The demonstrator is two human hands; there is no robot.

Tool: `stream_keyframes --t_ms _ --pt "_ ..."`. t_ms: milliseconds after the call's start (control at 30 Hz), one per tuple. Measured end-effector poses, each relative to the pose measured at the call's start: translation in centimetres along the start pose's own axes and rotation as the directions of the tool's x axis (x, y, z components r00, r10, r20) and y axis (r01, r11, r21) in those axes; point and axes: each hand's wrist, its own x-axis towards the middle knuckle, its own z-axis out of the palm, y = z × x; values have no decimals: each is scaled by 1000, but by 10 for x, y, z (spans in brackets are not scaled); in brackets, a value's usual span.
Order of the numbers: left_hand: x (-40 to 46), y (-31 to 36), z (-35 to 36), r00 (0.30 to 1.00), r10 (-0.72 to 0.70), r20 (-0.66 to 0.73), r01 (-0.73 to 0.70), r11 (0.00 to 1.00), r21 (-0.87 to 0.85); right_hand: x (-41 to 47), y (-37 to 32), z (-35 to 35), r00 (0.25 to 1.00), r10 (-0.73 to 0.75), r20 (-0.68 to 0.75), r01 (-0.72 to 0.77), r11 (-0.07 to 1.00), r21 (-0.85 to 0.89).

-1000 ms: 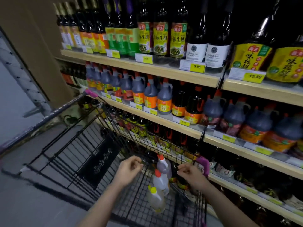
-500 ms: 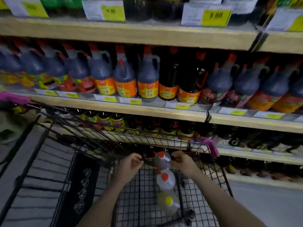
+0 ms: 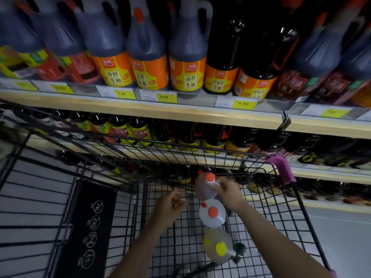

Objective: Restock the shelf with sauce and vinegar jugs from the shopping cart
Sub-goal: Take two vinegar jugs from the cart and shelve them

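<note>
I saw the right hand had closed around the far jug in the cart, tilting it for lift-out; left hand curled, empty

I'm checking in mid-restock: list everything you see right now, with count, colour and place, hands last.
Clear jugs with red caps: two, pale, in the cart; the far one is in the right hand's grip.
Clear jug with yellow cap: one, yellowish, nearest in the cart.
Shopping cart: one, black wire with a purple corner guard, against the shelves.
Dark jugs with orange labels: three clearly, more blurred alongside, upper shelf.
Dark glossy bottles: two, orange labels, right of those jugs.
Price tags: several, yellow and white, on the shelf edge.
Small dark bottles: a row, lower shelf behind the cart.
Left hand: curled, holding nothing visible.
Right hand: on the far jug.
</note>
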Motion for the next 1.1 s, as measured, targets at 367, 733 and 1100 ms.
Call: stream_keyframes --t_ms 367,733,1100 --pt "-14 94 -26 979 123 162 -111 990 -82 -58 -112 -115 982 -168 89 147 968 204" --pt "-28 135 -26 992 125 -29 -128 946 -297 -87 -131 -105 981 -189 50 154 905 396" --pt "-14 110 -13 943 224 246 -192 970 -148 -91 -77 -103 971 -56 -233 166 858 486"
